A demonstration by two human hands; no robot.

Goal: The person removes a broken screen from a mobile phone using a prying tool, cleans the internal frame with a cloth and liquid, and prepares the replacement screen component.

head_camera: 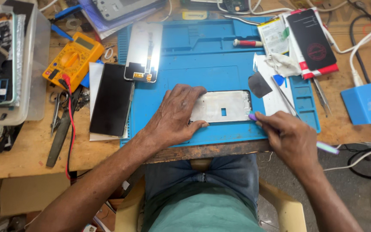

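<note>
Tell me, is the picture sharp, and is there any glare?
Head view: mostly sharp and evenly lit; strong glare whitens the screen panel on the blue mat; soft shadow under the left hand; bench edges bow slightly from the wide lens.

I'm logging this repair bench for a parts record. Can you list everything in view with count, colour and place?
work mat: 1, blue, centre of the wooden bench
phone frame: 1, silvery metal, on the mat's front part
pry tool: 1, lilac, tip at the frame's right edge
display panel: 1, white back up, mat's upper left
dark phone screen: 1, black, left of the mat
multimeter: 1, yellow, far left
screwdriver: 1, red handle, top of the mat
boxed phone: 1, black, upper right
small box: 1, blue, far right
left hand: pressing down on the frame
right hand: fingers gripping the pry tool
</note>
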